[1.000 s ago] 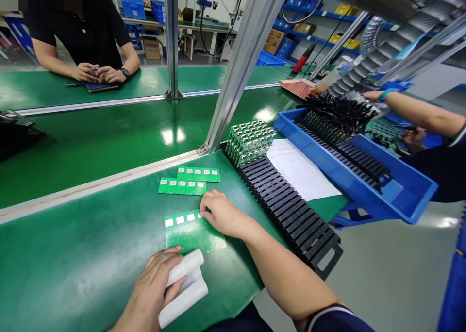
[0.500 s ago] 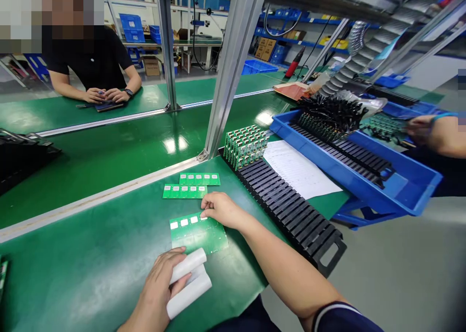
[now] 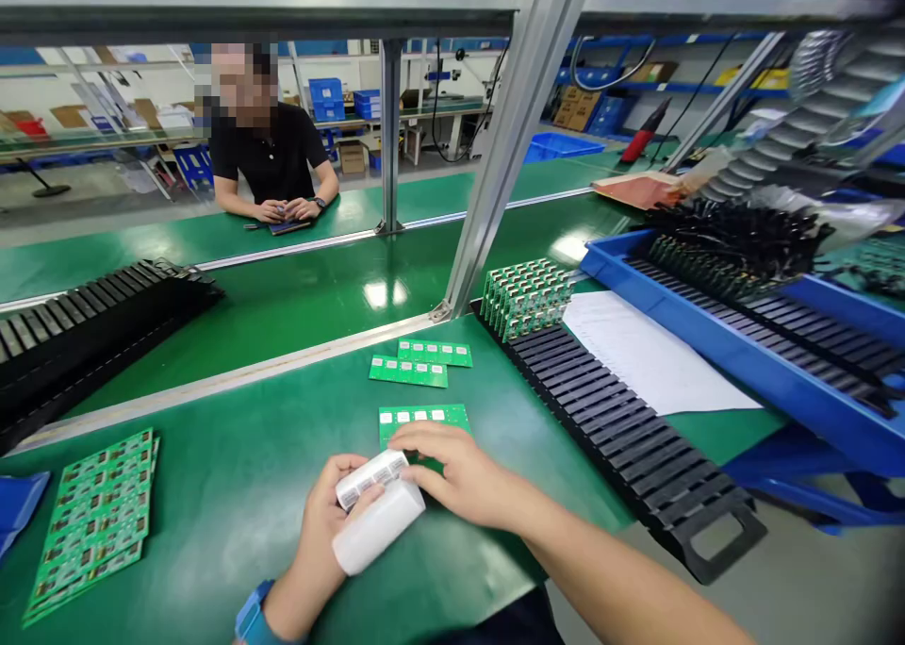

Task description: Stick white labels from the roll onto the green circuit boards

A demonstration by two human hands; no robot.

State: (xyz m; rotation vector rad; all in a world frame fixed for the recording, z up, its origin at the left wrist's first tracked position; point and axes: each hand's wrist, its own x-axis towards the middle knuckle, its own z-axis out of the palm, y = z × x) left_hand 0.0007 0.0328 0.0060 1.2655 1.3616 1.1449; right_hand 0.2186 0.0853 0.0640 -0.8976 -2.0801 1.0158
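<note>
Clasping white label roll point(image 3: 382, 530) in left hand point(image 3: 318, 518), grip closed around it, printed labels point(image 3: 373, 480) facing up, over the table point(image 3: 283, 447). Reaching across with right hand point(image 3: 463, 475), thumb and fingers slightly parted at upper right end of roll; cannot tell whether pinching a label or just touching.

Looks partway along, judging by white labels on boards. Done, apparently: two narrow green boards point(image 3: 408, 372), touching, near foot of metal post point(image 3: 487, 183), five labels each. Part done, apparently: near board point(image 3: 424, 415), just beyond both hands, flat on table, four labels visible in top row, right end looking bare; rest hidden behind right hand. Probably left: that bare spot, at least. Lying well apart at left, untouched by either hand: stack of green boards point(image 3: 91, 518), no matching label row made out. Standing upright in far end of black rack point(image 3: 608, 419): small boards point(image 3: 527, 298), labelling too small to tell.
</note>
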